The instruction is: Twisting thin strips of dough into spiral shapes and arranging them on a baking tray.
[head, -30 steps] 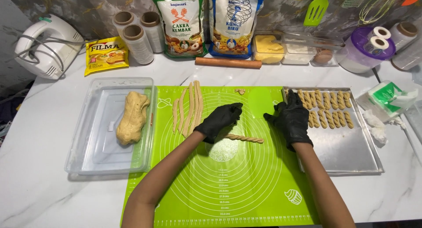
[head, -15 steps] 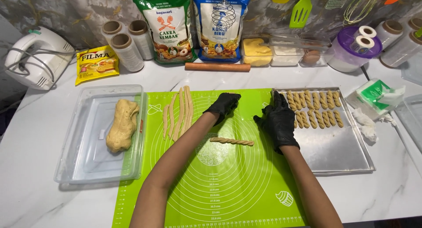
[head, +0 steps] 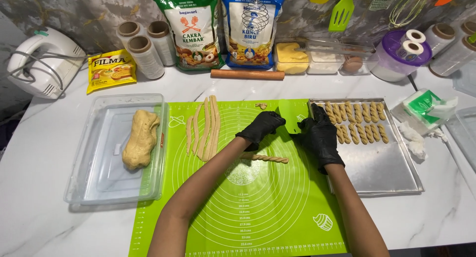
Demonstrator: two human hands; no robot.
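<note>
A pale green plastic dough scraper sits between the two black-gloved hands, above the green silicone baking mat. The left hand pinches its left edge in a clenched grip, and the right hand touches its right side; whether that grip closes on it I cannot tell. Just below the left hand lies a twisted rope of tan dough, free of both hands. To the right, the metal baking tray carries rows of short twisted dough pieces on the white marble surface.
</note>
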